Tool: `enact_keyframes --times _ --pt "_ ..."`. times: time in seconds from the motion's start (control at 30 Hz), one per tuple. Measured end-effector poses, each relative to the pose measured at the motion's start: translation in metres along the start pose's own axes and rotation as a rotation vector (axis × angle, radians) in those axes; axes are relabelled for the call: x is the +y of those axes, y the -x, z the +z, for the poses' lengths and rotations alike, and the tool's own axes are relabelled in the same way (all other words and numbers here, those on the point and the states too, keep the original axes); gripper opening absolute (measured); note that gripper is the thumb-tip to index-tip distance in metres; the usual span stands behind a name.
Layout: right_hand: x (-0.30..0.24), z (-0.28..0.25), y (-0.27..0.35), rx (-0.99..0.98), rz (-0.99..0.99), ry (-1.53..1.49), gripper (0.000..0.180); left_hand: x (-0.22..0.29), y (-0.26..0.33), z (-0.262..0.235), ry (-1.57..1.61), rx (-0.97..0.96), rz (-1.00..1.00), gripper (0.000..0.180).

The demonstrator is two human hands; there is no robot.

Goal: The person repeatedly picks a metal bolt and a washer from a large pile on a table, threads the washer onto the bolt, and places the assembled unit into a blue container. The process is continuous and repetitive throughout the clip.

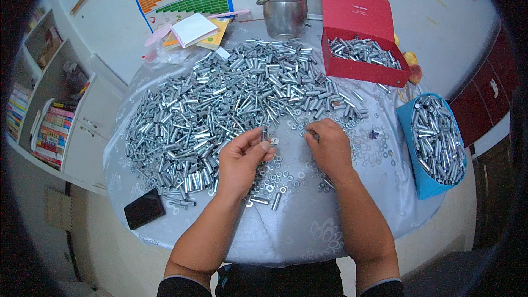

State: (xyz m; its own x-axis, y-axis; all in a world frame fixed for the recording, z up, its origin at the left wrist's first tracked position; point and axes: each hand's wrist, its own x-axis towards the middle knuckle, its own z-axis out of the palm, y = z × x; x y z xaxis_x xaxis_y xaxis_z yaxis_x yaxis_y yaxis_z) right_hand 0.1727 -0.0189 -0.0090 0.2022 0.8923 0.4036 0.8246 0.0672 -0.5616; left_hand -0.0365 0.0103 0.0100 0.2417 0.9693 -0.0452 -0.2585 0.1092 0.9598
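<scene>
Nearest the camera, two bare forearms come up from the lower edge, their sleeves cut off by the frame. The left hand (240, 160) pinches a small upright metal sleeve (264, 132) between thumb and fingertips near the middle of the counter (297, 231), with a washer (274, 141) just beside the thumb. The right hand (330, 146) is curled knuckles-up over scattered washers; its fingertips are hidden, so I cannot tell whether it grips anything. A big heap of metal sleeves (231, 99) covers the counter's far and left parts. A black phone (144, 208) lies at the near left edge. A blue box (434, 143) full of sleeves sits at the right edge, a red box (360, 49) at the far right corner with fruit half hidden behind it, and a steel pot (284, 6) at the far edge
</scene>
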Motion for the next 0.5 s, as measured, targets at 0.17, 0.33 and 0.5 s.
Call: enact_keyframes --times 0.17,0.33,0.5 --pt "-0.004 0.007 -0.002 0.037 -0.037 0.003 0.019 -0.002 -0.003 -0.005 -0.051 -0.010 0.039 0.034" --pt "-0.007 0.006 -0.006 0.083 -0.041 0.045 0.016 0.000 -0.004 -0.005 -0.040 0.021 0.040 0.034" --pt "-0.009 0.017 -0.023 0.016 -0.094 0.057 0.012 -0.001 -0.006 -0.005 -0.043 0.037 0.023 0.034"
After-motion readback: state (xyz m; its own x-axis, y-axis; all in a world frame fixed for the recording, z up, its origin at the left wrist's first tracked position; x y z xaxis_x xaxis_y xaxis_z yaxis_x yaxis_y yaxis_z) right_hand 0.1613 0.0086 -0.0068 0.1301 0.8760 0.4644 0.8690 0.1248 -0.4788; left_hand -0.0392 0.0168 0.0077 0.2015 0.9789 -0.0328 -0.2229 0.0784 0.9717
